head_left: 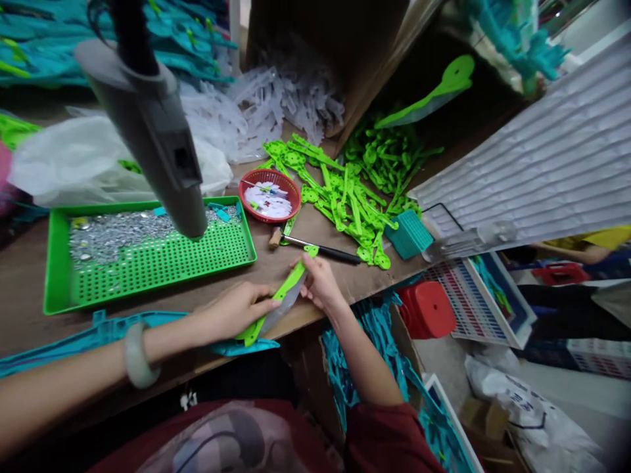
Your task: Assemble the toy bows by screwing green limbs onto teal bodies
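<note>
Lime green meets cloudy grey on the strip before you, against a brown worktop; a hole-patterned green tray at its ten o'clock, a red basket at twelve, your maroon shirt at six.

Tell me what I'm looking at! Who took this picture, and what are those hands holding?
No robot here, just a person using bare hands. A camera worn on that person's head took it, looking forward and down. The left hand and right hand both hold a green part with a cloudy strip along it. On the table sit a green tray of silvery bits, a red basket of white pieces, a hammer and a green heap. A grey thing hangs in front; I can't tell what.
</note>
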A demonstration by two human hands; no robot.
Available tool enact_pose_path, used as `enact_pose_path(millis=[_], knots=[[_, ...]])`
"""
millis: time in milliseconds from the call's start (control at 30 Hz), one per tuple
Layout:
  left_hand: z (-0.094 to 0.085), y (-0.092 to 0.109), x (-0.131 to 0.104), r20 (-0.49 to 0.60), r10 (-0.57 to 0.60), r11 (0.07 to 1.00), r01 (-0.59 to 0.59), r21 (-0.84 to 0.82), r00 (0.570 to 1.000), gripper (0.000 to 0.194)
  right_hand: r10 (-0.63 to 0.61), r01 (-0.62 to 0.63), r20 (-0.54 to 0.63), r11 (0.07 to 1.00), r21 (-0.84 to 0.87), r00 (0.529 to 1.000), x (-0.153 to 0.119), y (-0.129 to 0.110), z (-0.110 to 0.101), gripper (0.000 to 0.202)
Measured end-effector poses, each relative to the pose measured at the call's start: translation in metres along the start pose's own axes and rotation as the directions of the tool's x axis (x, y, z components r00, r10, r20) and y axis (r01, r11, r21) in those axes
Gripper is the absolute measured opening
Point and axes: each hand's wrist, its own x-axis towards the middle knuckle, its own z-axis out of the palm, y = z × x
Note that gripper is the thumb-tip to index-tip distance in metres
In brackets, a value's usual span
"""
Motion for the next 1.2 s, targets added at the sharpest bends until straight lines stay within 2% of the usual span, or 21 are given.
enact_pose_path(millis=[200,367,433,633,733,900,1067,1100,1133,1167,1200], knots=[[-0.001,-0.001,-0.005,0.022,0.012,1.0,-0.012,-0.017,1.0,0.047,-0.104,0.108,-0.077,0.993,0.056,0.992,0.003,0.001,0.001,0.05],[-0.006,-0.001,-0.009,-0.013,0.029,0.982,-0.026,0.187,0.999,0.045,-0.153,0.164,-0.143,0.984,0.07,0.978,0.005,0.003,0.003,0.046],[-0.007,-0.002,-0.011,-0.011,0.01,0.975,-0.008,0.221,1.0,0.044,-0.168,0.181,-0.141,0.98,0.087,0.976,0.004,0.003,0.001,0.045],[-0.003,-0.005,-0.015,-0.043,0.022,0.983,-0.014,0.185,0.999,0.037,-0.074,0.074,-0.016,0.995,0.059,0.997,-0.011,0.01,-0.001,0.045],[0.001,-0.004,-0.016,-0.056,0.033,0.974,-0.02,0.225,0.998,0.032,-0.063,0.063,-0.03,0.998,0.024,0.998,-0.019,0.011,-0.004,0.045],[0.011,0.003,-0.019,-0.127,0.058,0.94,-0.011,0.34,0.99,0.022,-0.029,0.029,0.04,1.0,0.0,0.999,-0.022,0.002,-0.016,0.055],[0.012,0.004,-0.014,-0.184,0.036,0.907,0.045,0.418,0.982,0.02,0.022,-0.015,0.034,0.977,-0.212,0.999,-0.016,-0.005,-0.03,0.046],[0.013,0.003,-0.015,-0.212,0.057,0.89,0.047,0.453,0.976,0.02,0.002,-0.001,0.003,0.961,-0.277,1.0,-0.015,-0.009,-0.032,0.044],[0.016,0.002,-0.017,-0.255,0.099,0.858,0.047,0.512,0.962,0.02,-0.076,0.05,-0.059,0.934,-0.353,0.995,-0.013,-0.015,-0.033,0.043],[0.02,0.001,-0.021,-0.297,0.17,0.807,0.04,0.59,0.94,0.021,-0.208,0.129,-0.136,0.889,-0.44,0.969,-0.011,-0.022,-0.032,0.042],[0.026,0.0,-0.026,-0.325,0.26,0.741,0.027,0.671,0.909,0.025,-0.372,0.22,-0.196,0.817,-0.533,0.907,-0.007,-0.031,-0.029,0.042]])
